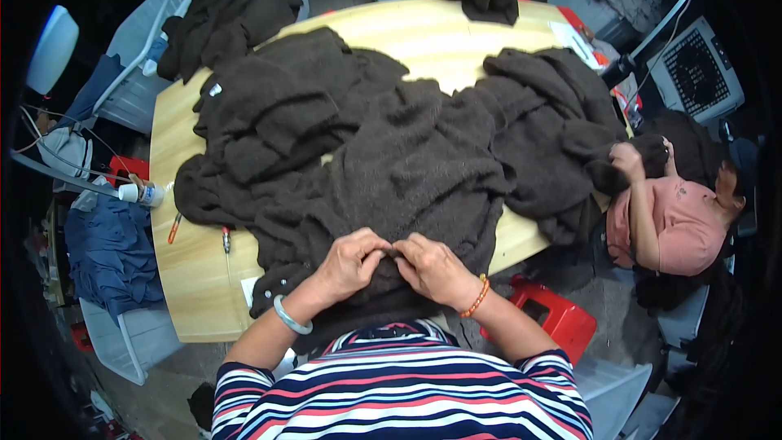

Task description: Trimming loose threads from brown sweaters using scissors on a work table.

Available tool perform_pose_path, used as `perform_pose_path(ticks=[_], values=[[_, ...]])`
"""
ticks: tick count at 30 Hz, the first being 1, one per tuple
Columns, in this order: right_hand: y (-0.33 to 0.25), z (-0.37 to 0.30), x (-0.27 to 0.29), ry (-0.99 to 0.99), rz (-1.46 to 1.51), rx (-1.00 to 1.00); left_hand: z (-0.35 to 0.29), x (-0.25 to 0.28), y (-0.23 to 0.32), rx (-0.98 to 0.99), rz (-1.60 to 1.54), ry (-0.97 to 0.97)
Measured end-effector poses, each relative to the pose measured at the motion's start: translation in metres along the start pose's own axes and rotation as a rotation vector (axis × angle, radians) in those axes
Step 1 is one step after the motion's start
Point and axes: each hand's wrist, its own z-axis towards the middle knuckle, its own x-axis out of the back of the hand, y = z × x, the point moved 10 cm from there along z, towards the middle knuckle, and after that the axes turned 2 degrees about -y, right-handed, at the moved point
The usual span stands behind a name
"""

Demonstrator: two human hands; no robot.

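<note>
A dark brown knit garment [415,163] lies spread and rumpled in front of me, its near part hanging toward my lap. My left hand [352,263] pinches the fabric near the table's front edge, thumb against fingers. Close beside it, my right hand [433,267] pinches the same fabric, and the fingertips of both hands almost meet. Whatever small detail lies between the fingertips is too small to make out. Near my left wrist, a dark fold carries a few small pale round spots [277,283] that look like buttons.
More brown garments [277,98] are heaped at the left and right. An orange-handled tool [174,228], a small red-and-silver tool [226,238] and a white bottle [140,193] lie at the wooden table's [199,301] left. A person in pink [672,224] handles brown fabric at right. A red stool [558,318] stands nearby.
</note>
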Motion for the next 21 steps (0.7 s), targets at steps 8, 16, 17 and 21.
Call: perform_pose_path(ticks=[8, 16, 17, 21], values=[[0.011, 0.001, 0.002, 0.079, 0.182, -0.003, 0.0, -0.005, -0.02, 0.204, -0.116, -0.108], [0.011, 0.003, -0.001, 0.026, 0.192, -0.003, 0.0, -0.01, -0.026, 0.214, -0.144, -0.175], [0.008, 0.003, -0.002, -0.002, 0.233, 0.014, -0.001, -0.009, -0.024, 0.195, -0.152, -0.171], [0.011, 0.008, 0.0, -0.099, 0.404, 0.066, 0.001, -0.005, -0.019, 0.19, -0.152, -0.243]])
